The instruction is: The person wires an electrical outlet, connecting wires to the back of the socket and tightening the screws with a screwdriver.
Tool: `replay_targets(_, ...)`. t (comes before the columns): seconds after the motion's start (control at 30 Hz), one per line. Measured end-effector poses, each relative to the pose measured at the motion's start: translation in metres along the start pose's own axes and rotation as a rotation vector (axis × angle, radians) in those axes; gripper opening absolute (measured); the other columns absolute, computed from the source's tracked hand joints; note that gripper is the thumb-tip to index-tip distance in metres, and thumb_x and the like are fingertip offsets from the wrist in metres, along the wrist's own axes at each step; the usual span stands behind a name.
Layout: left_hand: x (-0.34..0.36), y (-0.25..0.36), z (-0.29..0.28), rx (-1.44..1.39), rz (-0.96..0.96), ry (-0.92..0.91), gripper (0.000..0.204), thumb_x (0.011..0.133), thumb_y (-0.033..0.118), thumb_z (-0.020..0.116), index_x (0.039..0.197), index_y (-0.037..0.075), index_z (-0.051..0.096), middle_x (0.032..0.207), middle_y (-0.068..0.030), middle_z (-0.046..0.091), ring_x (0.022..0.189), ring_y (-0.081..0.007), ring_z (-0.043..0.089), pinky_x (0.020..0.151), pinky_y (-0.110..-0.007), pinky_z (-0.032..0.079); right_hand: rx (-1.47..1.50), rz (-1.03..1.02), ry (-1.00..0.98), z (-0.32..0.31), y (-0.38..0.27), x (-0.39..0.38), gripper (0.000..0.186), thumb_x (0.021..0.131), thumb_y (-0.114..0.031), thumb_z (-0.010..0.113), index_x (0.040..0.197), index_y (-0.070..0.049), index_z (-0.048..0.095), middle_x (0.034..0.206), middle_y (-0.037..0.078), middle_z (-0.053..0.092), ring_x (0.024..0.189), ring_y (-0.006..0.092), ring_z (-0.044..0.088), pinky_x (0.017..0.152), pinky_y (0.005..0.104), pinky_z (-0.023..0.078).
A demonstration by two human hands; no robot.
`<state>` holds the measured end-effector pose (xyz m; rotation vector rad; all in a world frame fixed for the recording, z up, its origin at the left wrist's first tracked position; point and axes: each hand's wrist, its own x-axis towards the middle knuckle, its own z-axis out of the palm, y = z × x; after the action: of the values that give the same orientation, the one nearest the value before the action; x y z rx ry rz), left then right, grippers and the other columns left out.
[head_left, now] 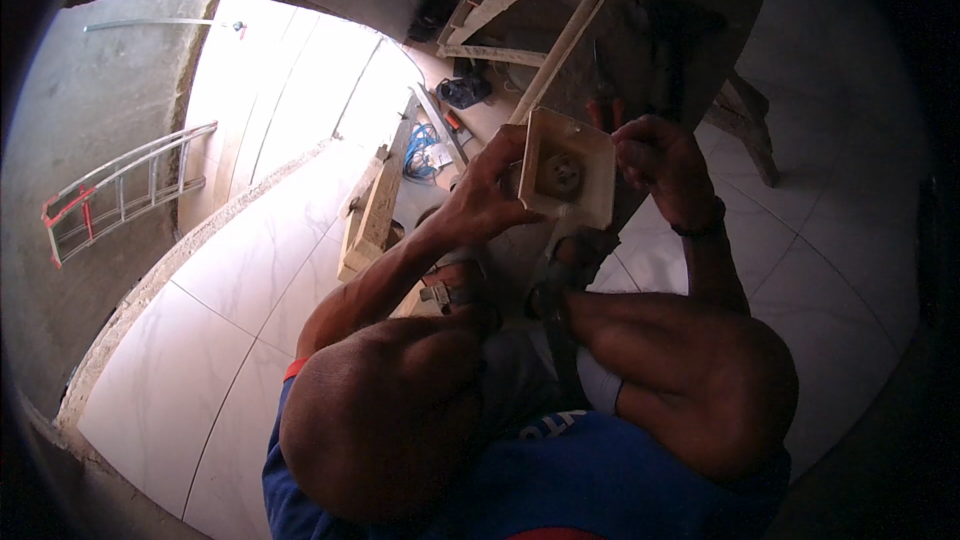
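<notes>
A square, hollow cream box (598,155) with a round fitting at its bottom is held up over my knees, its open side toward me. My left hand (490,190) grips it by the left side, fingers behind and thumb near the lower edge. At its right rim is my right hand (665,165), with thumb and fingers pinched together; whatever they hold is too small or dark to make out. Red-handled pliers (606,114) seem to lie on the dark board just behind the box.
A dark board (640,50) on a wooden frame (520,0) stands ahead. Timber pieces (375,215), a blue cable coil (420,153) and a dark bag (463,92) lie on the floor at left. A ladder (130,185) leans far left, past a raised edge (180,250).
</notes>
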<state>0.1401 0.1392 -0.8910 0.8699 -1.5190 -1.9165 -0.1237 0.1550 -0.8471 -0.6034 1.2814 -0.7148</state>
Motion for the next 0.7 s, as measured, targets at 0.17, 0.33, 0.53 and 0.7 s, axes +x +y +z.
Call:
replay_targets(0.17, 0.001, -0.01, 0.002, -0.127, -0.034, -0.034, 0.08, 0.065, 0.014, 0.086, 0.131, 0.003, 0.042, 0.125, -0.0102, 0.049, 0.122, -0.0235, 0.049, 0.104, -0.038, 0.04, 0.01, 0.035, 0.076, 0.007, -0.006, 0.0, 0.014, 0.086, -0.009, 0.067, 0.099, -0.004, 0.065, 0.083, 0.004, 0.065, 0.068, 0.0087, 0.059, 0.059, 0.0233, 0.05)
replay_targets(0.33, 0.004, -0.011, 0.004, -0.068, -0.028, -0.048, 0.079, 0.065, 0.014, 0.085, 0.131, 0.003, 0.044, 0.125, -0.0104, 0.049, 0.121, -0.024, 0.05, 0.104, -0.038, 0.04, -0.048, 0.03, 0.104, 0.007, -0.016, -0.006, 0.011, 0.087, -0.008, 0.063, 0.097, -0.003, 0.063, 0.077, 0.004, 0.063, 0.065, 0.0092, 0.059, 0.058, 0.0222, 0.05)
replay_targets(0.53, 0.002, -0.008, 0.002, -0.01, -0.031, -0.014, 0.078, 0.064, 0.016, 0.086, 0.13, 0.001, 0.046, 0.125, -0.0116, 0.049, 0.121, -0.0251, 0.049, 0.104, -0.038, 0.039, -0.228, -0.036, 0.013, 0.004, -0.023, -0.007, 0.01, 0.083, -0.006, 0.065, 0.093, -0.003, 0.063, 0.075, 0.005, 0.063, 0.063, 0.0094, 0.058, 0.057, 0.0237, 0.049)
replay_targets(0.7, 0.007, -0.013, 0.012, -0.024, 0.037, -0.018, 0.078, 0.064, 0.016, 0.086, 0.13, 0.002, 0.047, 0.127, -0.0129, 0.05, 0.122, -0.0255, 0.049, 0.104, -0.038, 0.039, -0.33, -0.146, 0.025, 0.015, -0.031, -0.016, 0.012, 0.081, -0.004, 0.067, 0.092, 0.0, 0.065, 0.077, 0.006, 0.063, 0.066, 0.0106, 0.06, 0.059, 0.0251, 0.05)
